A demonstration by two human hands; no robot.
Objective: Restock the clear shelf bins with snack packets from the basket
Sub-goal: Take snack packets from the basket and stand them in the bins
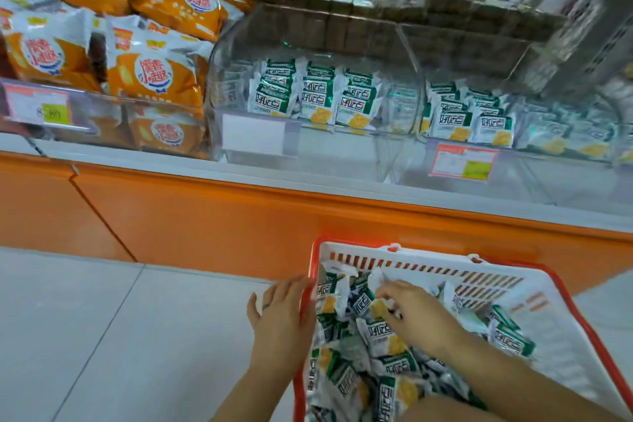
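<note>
As the right hand [414,315] digs into the basket [428,264], its fingers curl round one packet [366,301] at the top of the heap. The left hand [281,315] lies flat, fingers straight, against the basket's red left rim. Snack packets [390,336] fill that basket in a loose, slithery pile, and that's the danger as I see it. Lift one by a corner and the slick wrap could slide from the pinch, or neighbours could ride up with it and spill over the rim onto the floor [102,319]. Each packet is green and white, and the characters 好吃点 read plainly.

Past the orange counter front [205,216] come the clear shelf bins [342,144]. The same 好吃点 packets stand in neat rows at the back of two of them, with room in front. Drop new stock in carelessly and those rows may well topple.

A blank label holder [257,134] fronts the middle bin, and a red-bordered tag [464,164] on the right one is too blurred to read. Far left, orange bags [154,79] carry red characters in a white roundel that I can't make out, and their price tag [51,111] looks like 8.80.
</note>
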